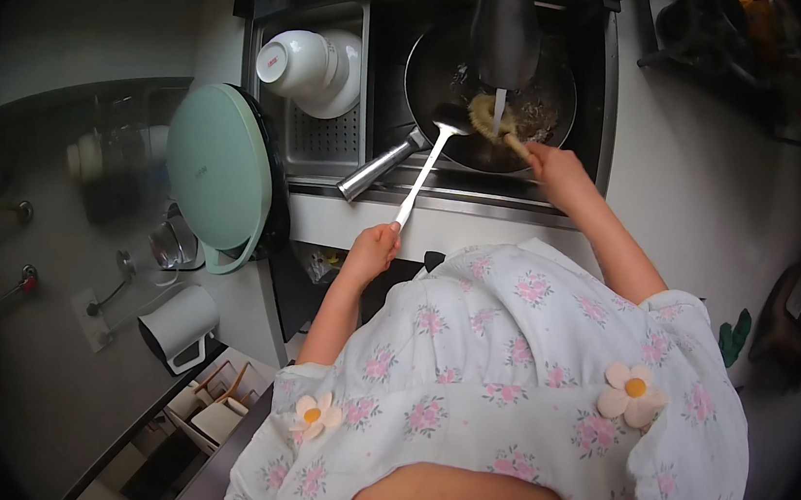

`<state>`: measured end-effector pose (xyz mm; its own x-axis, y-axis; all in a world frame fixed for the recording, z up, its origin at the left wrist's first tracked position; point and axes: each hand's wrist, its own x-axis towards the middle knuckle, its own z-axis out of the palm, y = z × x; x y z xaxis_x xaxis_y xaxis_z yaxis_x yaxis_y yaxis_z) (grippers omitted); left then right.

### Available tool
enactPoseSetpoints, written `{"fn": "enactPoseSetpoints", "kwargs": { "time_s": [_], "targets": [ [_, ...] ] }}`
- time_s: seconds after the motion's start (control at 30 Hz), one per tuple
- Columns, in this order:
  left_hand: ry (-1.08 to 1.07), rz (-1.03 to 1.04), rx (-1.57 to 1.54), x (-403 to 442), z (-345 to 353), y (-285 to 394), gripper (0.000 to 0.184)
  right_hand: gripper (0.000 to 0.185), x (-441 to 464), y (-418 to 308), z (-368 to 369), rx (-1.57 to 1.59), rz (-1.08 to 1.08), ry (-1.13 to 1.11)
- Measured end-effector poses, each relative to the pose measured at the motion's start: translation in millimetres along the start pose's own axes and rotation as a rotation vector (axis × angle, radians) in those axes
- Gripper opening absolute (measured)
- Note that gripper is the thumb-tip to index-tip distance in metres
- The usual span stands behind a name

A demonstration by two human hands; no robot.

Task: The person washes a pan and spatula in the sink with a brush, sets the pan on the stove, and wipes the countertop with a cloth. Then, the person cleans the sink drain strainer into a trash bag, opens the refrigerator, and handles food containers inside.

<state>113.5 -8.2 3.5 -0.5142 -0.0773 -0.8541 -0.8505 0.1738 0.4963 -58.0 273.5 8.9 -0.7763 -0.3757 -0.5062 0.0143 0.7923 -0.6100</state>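
Observation:
My left hand is closed around the white handle of a spatula, whose dark head is over the near edge of a wok. My right hand grips a short-handled scrub brush with pale bristles. The bristles are close to the spatula's head; I cannot tell whether they touch. Water runs from a dark faucet onto the brush. Beneath, the wok sits in the sink with bubbly water in it, and its metal handle sticks out over the sink's front edge.
White bowls lie tipped in a perforated drain tray on the sink's left. A mint-green round appliance stands upright beside the sink. Further left are a white kettle and an open drawer. White counter extends rightward.

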Motion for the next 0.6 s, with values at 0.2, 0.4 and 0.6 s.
{"fn": "enactPoseSetpoints", "kwargs": {
  "time_s": [0.2,0.4,0.6],
  "targets": [
    [-0.074,-0.056,-0.124,0,-7,1,0.041,0.024,32,30,28,-0.157,0.091,-0.056],
    [-0.096,-0.03,-0.06,4,-13,-8,0.041,0.025,10,26,16,-0.009,-0.034,-0.019],
    [0.042,0.147,0.305,7,-27,-17,0.043,0.018,39,27,7,-0.119,-0.041,-0.041]
  ]
}}
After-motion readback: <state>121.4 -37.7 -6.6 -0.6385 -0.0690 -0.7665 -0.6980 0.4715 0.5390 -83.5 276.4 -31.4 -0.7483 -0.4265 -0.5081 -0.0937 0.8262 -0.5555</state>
